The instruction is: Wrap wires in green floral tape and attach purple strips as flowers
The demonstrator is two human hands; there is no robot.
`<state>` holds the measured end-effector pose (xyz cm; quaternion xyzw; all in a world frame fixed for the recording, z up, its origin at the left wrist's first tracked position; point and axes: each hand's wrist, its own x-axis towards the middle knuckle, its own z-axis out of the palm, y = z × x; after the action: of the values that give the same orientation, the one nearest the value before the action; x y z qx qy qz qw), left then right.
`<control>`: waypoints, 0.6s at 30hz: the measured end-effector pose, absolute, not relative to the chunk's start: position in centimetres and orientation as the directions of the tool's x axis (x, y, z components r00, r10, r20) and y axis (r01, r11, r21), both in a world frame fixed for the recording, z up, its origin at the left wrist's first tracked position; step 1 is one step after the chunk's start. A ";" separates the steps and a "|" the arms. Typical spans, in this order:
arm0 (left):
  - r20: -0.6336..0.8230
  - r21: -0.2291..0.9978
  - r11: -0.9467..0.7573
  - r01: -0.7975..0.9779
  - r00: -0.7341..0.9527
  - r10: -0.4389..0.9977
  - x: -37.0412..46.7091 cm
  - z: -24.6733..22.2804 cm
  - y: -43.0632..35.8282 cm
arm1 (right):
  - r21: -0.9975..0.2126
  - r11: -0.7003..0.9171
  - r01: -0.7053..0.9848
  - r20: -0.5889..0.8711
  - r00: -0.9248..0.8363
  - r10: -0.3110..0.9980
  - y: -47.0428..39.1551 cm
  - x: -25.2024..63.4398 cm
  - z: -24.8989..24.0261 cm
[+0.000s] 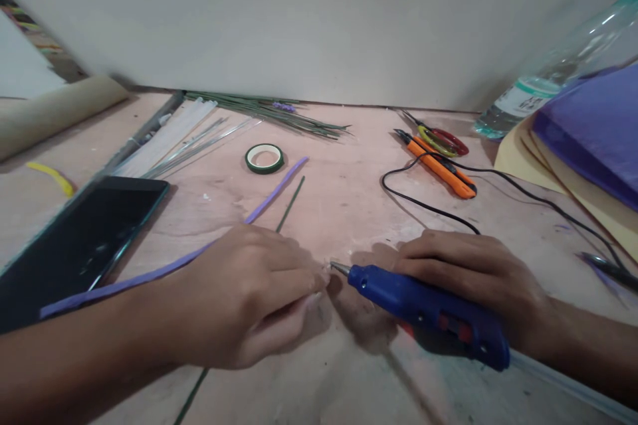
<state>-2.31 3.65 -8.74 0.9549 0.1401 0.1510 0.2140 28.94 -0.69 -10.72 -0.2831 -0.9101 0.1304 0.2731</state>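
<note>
My right hand (478, 272) is wrapped round a blue glue gun (423, 312), its metal nozzle pointing left. A clear glue stick (563, 382) sticks out of the gun's back end. The nozzle tip meets or nearly touches the fingertips of my left hand (264, 295), which are pressed together in a pinch. What they pinch is too small and hidden to make out. A thin green stem (290, 202) passes beneath my left hand and comes out below it. A long purple strip (149, 275) runs behind that hand and partly over the phone.
A black phone (84, 232) lies left. Behind are a green tape roll (264, 159), green stems (279, 116) and clear sticks (199, 146). An orange cutter (443, 169), scissors (443, 141), black cable (399, 192), bottle (528, 99) and purple sheets (593, 126) are right.
</note>
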 end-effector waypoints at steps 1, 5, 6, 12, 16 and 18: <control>0.229 0.452 -0.868 0.208 0.913 0.338 -2.4 -8.8 3.7 | -0.404 0.794 0.454 0.419 -0.680 0.602 -0.8 29.1 -10.8; 0.244 0.451 -0.868 0.209 0.906 0.345 -2.4 -9.1 3.6 | -0.405 0.785 0.469 0.441 -0.652 0.617 -1.0 29.4 -10.9; 0.250 0.448 -0.870 0.207 0.905 0.344 -2.4 -9.1 3.6 | -0.407 0.780 0.475 0.438 -0.649 0.623 -1.0 29.3 -10.9; 0.314 0.423 -0.871 0.249 0.862 0.399 -2.5 -9.1 3.5 | -0.417 0.773 0.479 0.422 -0.651 0.631 -0.8 28.9 -10.5; 0.304 0.385 -0.881 0.274 0.864 0.402 -2.5 -9.1 3.7 | -0.410 0.774 0.482 0.406 -0.664 0.628 -0.7 28.9 -10.7; 0.301 0.376 -0.884 0.279 0.865 0.401 -2.5 -9.3 3.7 | -0.414 0.769 0.487 0.403 -0.659 0.635 -0.7 29.0 -10.8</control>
<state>-2.51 3.68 -9.33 0.9520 0.1785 0.1885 0.1619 28.97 -0.70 -10.80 -0.3114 -0.9006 0.1365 0.2707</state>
